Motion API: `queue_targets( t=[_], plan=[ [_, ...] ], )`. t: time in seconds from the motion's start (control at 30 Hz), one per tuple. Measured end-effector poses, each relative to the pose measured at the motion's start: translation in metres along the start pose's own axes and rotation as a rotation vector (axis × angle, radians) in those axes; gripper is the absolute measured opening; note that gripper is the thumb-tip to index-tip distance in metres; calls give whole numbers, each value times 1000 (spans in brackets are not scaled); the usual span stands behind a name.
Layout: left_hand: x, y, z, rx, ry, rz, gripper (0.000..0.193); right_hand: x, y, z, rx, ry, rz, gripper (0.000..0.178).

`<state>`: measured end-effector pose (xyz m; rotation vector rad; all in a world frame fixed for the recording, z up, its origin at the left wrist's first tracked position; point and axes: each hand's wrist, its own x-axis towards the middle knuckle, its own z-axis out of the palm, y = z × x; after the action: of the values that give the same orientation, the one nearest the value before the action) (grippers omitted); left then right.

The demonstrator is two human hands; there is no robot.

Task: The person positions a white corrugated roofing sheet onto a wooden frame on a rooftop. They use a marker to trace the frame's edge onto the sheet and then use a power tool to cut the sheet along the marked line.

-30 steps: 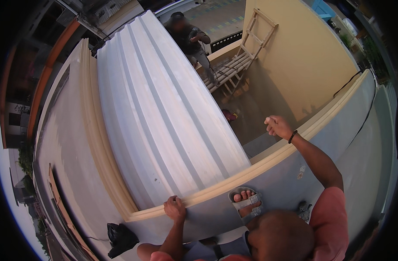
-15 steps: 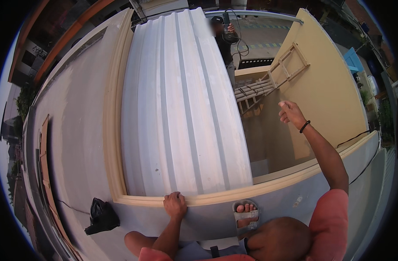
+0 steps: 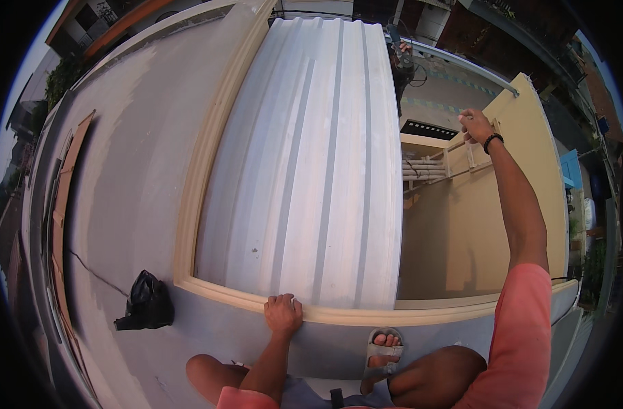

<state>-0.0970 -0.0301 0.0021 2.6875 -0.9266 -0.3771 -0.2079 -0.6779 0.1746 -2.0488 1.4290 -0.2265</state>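
Since the earlier frame the right hand (image 3: 476, 126) has risen from mid-right to the upper right of the frame, the arm now stretched out nearly straight, and the corrugated roof (image 3: 311, 163) has swung to stand almost upright in the centre. The left hand (image 3: 283, 315) has stayed put on the cream ledge (image 3: 209, 170).

The left hand lies at lower centre, fingers (image 3: 279, 300) curled close together over the ledge's front edge, gripping it. The right hand, with a dark wristband (image 3: 492, 140) on its wrist, is held out in the air with fingers bunched and partly curled; whether they pinch anything is too small to tell. Behind it in the picture lies a pale wooden ladder (image 3: 448, 163) against the yellow wall (image 3: 475, 232), far below.

A sandalled foot (image 3: 383, 347) rests on the grey wall face just under the ledge, right of the left hand, with a bent knee below it at the bottom edge. A black plastic bag (image 3: 146, 303) sits on the grey concrete slab (image 3: 120, 177) at lower left, well apart from the left hand. Another person (image 3: 400, 58) stands at top centre, past the roof's far end.
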Motion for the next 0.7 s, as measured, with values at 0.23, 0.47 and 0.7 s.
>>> queue_targets(
  t=[0.23, 0.47, 0.7],
  plan=[
    [5, -5, -21, -49, -134, 13, 30, -26, -52, -4, -30, -77, -15, 36],
    [-12, -38, -81, -686, -436, -150, 48, -212, -97, -121, -196, -378, 123, 34],
    [-66, -91, -326, -819, -538, -294, 49, -435, -60, -299, -174, -291, 576, 28]
  ],
)
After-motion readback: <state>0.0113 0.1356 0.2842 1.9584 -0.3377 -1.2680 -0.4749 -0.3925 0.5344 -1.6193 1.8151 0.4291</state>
